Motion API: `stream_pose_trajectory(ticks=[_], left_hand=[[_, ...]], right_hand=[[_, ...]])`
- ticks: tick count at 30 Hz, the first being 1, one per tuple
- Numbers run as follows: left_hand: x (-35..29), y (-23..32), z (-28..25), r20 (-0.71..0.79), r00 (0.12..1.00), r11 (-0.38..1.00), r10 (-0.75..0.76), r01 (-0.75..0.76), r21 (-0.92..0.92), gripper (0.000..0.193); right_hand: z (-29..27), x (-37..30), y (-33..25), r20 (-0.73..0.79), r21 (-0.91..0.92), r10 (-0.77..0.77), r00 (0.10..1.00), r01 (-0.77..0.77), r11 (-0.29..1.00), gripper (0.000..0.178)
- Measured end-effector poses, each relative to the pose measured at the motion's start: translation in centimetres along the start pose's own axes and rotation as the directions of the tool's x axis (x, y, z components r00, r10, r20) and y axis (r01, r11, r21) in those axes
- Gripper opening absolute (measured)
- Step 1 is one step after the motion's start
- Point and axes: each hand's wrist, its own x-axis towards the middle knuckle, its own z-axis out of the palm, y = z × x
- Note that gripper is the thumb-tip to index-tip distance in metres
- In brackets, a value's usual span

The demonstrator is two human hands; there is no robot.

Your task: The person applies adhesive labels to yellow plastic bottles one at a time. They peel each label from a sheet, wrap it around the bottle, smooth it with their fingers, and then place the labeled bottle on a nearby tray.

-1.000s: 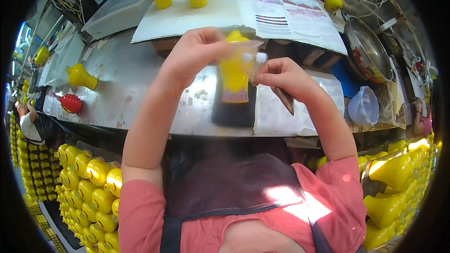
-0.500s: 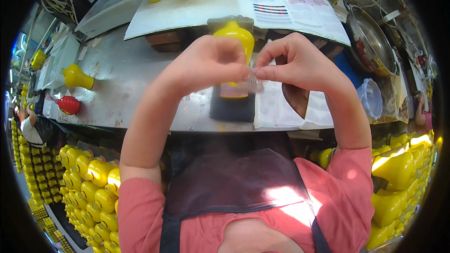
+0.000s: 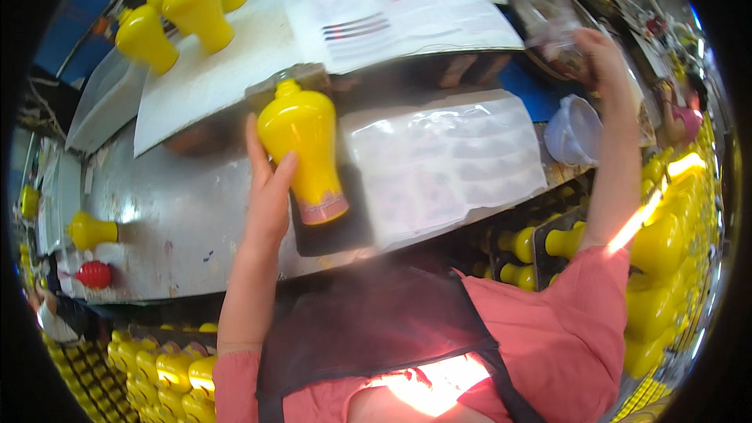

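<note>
A glossy yellow vase (image 3: pixel 301 137) with a pinkish patterned band round its foot lies tilted on a dark pad (image 3: pixel 319 244), its neck by a brown block (image 3: pixel 291 81). My left hand (image 3: pixel 269 188) grips its left side, thumb on the front and a finger along the edge; the other fingers are hidden. Away at the upper right, my right hand (image 3: pixel 598 61) pinches a crumpled piece of clear film (image 3: pixel 554 37) over a round metal basin (image 3: pixel 540 1). The film is blurred. Beside the pad, a sheet of pale printed patterns (image 3: pixel 450 164) lies under a glossy cover.
Several yellow vases (image 3: pixel 196 8) stand on a raised white board (image 3: pixel 262 39). A lavender bucket (image 3: pixel 574 131) sits at the right. A small yellow vase (image 3: pixel 94 231) and a red ribbed object (image 3: pixel 95 274) are at the left. Stacked yellow vases (image 3: pixel 662 266) crowd below the bench.
My hands were together above the vase, pinching small clear film. They have parted: the left is on the vase, the right has carried film to the basin. The view has turned.
</note>
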Motion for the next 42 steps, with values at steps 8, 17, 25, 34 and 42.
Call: stream_pose_trajectory(ticks=[8, 17, 25, 34, 42], left_hand=[[0.0, -0.6, -0.7, 0.041, 0.992, 0.979, -0.119, 0.124, -0.163, 0.089], [-0.1, -0.6, -1.0, 0.051, 0.979, 0.962, -0.199, 0.205, -0.18, 0.075], [0.2, -0.4, -0.6, 0.06, 0.987, 0.972, -0.146, 0.154, -0.177, 0.077], [-0.1, 0.0, 0.1, 0.009, 0.996, 0.996, -0.094, 0.094, -0.011, 0.09], [-0.4, 0.8, 0.5, 0.048, 0.992, 0.984, -0.12, 0.125, -0.128, 0.085]], right_hand=[[-12.5, 18.5, 8.1, -0.093, -0.844, -0.24, 0.966, 0.051, 0.534, 0.036], [-10.9, 25.5, 11.9, 0.349, -0.496, 0.444, 0.825, -0.239, 0.835, 0.022], [-4.7, 15.6, 0.8, 0.159, -0.442, -0.043, 0.986, 0.11, 0.89, 0.036], [17.6, -4.4, -11.0, 0.771, -0.136, 0.009, 0.636, 0.151, 0.979, 0.024], [24.9, -12.6, -15.5, 0.714, 0.004, -0.243, 0.656, 0.344, 0.939, 0.014]])
